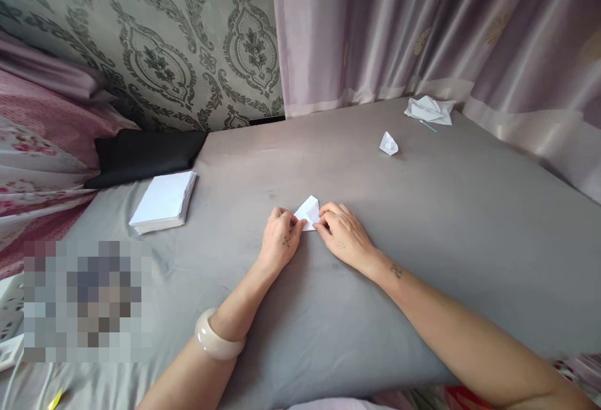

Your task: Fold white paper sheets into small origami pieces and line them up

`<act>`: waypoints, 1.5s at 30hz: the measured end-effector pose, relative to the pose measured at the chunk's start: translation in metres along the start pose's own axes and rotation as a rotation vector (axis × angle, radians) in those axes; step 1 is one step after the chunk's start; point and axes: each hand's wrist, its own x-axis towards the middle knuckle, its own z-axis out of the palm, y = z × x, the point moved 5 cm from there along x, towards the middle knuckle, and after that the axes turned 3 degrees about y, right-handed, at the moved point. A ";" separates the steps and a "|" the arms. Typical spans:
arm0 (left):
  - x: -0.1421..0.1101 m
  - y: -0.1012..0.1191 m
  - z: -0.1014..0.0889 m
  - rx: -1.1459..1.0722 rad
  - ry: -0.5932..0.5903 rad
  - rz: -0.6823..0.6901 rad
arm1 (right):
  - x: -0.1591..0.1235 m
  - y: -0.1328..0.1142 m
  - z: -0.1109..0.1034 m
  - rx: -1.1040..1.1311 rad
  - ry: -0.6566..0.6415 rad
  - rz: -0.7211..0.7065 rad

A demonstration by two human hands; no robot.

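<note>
A small folded piece of white paper (310, 211) lies on the grey cloth surface between my two hands, its peak pointing away from me. My left hand (280, 241) pinches its left edge, with the thumb pressed on the lower front. At the right edge, my right hand (342, 235) has its thumb and fingers closed on the paper. Fingers cover both side corners of the fold.
A stack of white paper (164, 200) sits on the left. Farther off at the right are a small folded paper piece (389, 143) and a pile of folded papers (429, 110) beside a thin green stick (429, 126). Curtains (375, 28) hang behind.
</note>
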 end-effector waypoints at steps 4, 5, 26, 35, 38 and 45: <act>0.000 0.000 0.001 0.008 -0.008 0.009 | 0.001 0.000 0.001 -0.008 0.012 -0.016; 0.000 0.000 0.001 0.010 -0.010 0.011 | 0.001 0.000 0.001 -0.006 0.015 -0.017; 0.002 -0.003 0.001 -0.008 -0.017 -0.016 | 0.000 -0.002 0.002 -0.039 -0.002 -0.056; 0.004 -0.002 0.002 -0.001 -0.029 -0.045 | -0.001 0.001 0.004 -0.040 -0.035 -0.074; 0.002 -0.002 0.001 0.011 -0.040 -0.049 | -0.001 0.002 0.004 -0.030 -0.038 -0.076; 0.002 0.013 -0.001 0.189 -0.002 0.277 | 0.006 0.015 0.003 0.112 -0.141 -0.094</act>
